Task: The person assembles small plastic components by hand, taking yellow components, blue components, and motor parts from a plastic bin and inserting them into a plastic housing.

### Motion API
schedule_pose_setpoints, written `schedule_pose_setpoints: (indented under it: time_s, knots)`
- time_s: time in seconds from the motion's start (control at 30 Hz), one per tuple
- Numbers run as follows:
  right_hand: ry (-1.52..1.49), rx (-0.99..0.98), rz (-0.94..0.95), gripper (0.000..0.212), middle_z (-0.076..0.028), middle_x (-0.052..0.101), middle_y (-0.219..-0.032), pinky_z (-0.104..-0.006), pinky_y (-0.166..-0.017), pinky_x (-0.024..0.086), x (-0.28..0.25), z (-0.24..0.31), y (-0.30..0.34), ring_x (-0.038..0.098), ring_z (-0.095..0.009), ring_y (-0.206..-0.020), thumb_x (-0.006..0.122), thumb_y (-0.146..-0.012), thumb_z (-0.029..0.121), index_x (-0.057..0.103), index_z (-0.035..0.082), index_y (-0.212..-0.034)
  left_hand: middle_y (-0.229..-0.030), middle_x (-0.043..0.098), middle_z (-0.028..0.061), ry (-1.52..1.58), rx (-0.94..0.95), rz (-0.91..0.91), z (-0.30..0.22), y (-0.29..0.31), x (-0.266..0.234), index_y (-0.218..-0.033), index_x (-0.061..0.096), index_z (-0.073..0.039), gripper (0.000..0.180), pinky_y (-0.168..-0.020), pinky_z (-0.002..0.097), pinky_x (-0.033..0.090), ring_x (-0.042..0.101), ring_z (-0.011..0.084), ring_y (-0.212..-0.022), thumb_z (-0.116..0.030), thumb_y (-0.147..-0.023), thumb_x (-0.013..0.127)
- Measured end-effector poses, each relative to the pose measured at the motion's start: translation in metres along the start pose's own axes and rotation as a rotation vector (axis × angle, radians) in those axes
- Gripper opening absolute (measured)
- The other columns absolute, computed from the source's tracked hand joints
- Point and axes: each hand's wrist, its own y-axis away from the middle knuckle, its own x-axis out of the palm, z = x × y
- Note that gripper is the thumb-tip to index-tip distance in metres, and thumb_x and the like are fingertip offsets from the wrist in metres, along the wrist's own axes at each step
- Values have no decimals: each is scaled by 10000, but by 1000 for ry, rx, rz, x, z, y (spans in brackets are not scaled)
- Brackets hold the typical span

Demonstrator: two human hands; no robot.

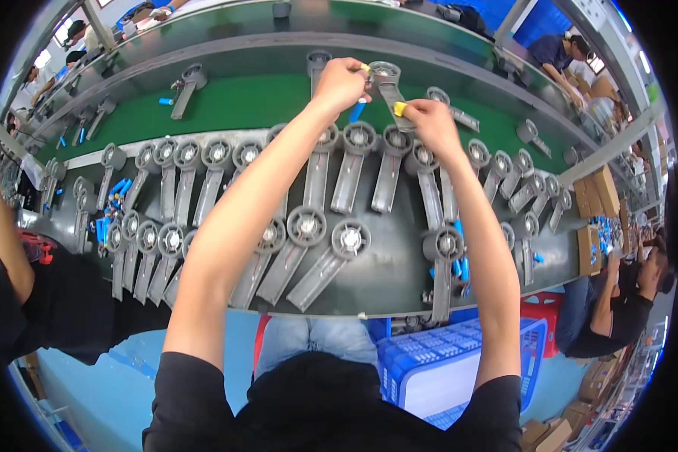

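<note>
Head view: past worktop's [395, 275] far edge, right fingers [401, 110] on fan's [389, 90] near end, left fingers [364, 67] left of far end, grips unclear.

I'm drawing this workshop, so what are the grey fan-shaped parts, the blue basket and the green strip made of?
Grey fan-shaped parts: probably hard plastic, mostly matte, with even colour and smooth round rims.
Blue basket: likely plastic, slightly shiny, with regular holes through its sides.
Green strip: maybe rubber or plastic; it looks flat and smooth.
</note>
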Motion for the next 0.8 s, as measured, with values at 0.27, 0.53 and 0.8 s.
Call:
schedule_pose_setpoints:
  time_s: [0.27,0.53,0.8]
  knots:
    - [130,94,36,329,-133,735,-848,-342,-733,539,72,-60,-93,696,-183,-679,640,-899,277,726,-3,-1048,-1002,728,205,-691,110,-288,59,-108,-36,-1061,737,-47,324,-926,461,508,662,345,-1093,-285,-848,689]
    - [241,-22,65,326,-141,732,-945,-331,-681,548,12,-23,-40,696,-188,-680,636,-901,248,701,-12,-1086,-1302,568,215,-902,73,-292,92,-134,-89,-1340,527,-69,652,-1007,502,452,570,375,-1203,-328,-795,773]
    - [190,164,-55,264,-46,695,-898,-244,-603,485,-113,2,149,594,-71,-692,607,-906,120,684,-16,-1119,-1156,647,223,-736,496,-373,-19,-2,-98,-1273,596,27,651,-960,415,489,624,369,-1113,-315,-757,797]
